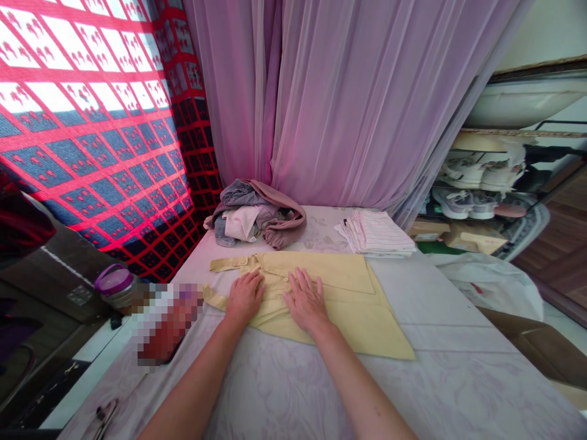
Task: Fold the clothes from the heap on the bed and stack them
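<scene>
A yellow dress with shoulder straps and buttons (348,305) lies on the cloth-covered table, its straps toward the left and its wide hem toward the right. One side of it is folded over lengthwise. My left hand (246,296) rests on the upper part of the dress close to the straps, fingers lying flat and slightly bent. Palm down beside a button near the middle, my right hand (306,299) presses on the fabric with its fingers spread. Neither hand grips anything. The fabric under both palms is hidden.
Crumpled clothes (257,214) are heaped at the table's back left, and folded striped cloths (378,232) are stacked at the back right. Scissors (106,418) lie near the front left edge. A shoe rack (472,201) stands right; purple curtains (358,104) hang behind.
</scene>
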### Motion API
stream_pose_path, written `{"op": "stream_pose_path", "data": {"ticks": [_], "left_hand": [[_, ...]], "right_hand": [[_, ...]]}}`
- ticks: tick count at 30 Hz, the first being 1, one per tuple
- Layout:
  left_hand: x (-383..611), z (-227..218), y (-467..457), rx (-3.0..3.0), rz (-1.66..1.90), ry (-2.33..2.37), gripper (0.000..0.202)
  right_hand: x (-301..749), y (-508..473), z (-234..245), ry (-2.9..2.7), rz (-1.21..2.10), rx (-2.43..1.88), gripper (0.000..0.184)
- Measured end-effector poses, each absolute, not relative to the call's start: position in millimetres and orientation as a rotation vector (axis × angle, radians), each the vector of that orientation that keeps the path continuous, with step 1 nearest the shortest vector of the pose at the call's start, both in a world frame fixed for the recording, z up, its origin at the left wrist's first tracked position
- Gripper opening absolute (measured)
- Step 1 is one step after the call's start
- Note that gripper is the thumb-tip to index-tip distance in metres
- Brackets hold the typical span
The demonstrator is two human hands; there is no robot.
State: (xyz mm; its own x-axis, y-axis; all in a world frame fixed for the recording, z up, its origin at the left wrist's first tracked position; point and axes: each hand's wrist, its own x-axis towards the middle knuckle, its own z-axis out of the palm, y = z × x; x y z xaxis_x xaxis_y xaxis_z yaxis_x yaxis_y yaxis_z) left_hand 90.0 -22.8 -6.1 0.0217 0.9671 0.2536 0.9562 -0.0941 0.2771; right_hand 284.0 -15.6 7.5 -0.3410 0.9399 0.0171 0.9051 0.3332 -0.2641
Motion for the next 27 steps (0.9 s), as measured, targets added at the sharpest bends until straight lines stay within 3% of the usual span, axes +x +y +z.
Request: {"op": "stream_pose_path", "data": {"ticks": [4, 9, 11, 14, 21, 27], "left_hand": [[86.6, -12.8, -18.9, 2.217, 0.743, 2.054, 0.029], [80.7, -13.6, -32.3, 2.090, 1.273, 1.949, 0.028], [77.0, -8.0, -45.2, 2.041, 1.323, 1.969, 0.029], [67.7, 5.4, -59.5, 1.955, 1.121, 2.146, 0.030], [50.6, 43.0, -33.8, 1.736, 0.213, 2.455, 0.040], [48.7, 55.0, -5.2, 1.547, 0.000, 2.357, 0.041]], "right_hand": [[279.2, -11.5, -0.8, -2.460, 0.397, -1.741, 0.060], [279.8, -11.9, -2.4, -2.467, 0.409, -1.739, 0.061], [279.9, -12.3, -1.8, -2.470, 0.407, -1.736, 0.061], [280.1, -12.7, -1.4, -2.461, 0.395, -1.729, 0.061], [280.2, -13.5, -2.9, -2.440, 0.370, -1.725, 0.059], [280.4, -13.5, -4.1, -2.439, 0.350, -1.706, 0.059]]}}
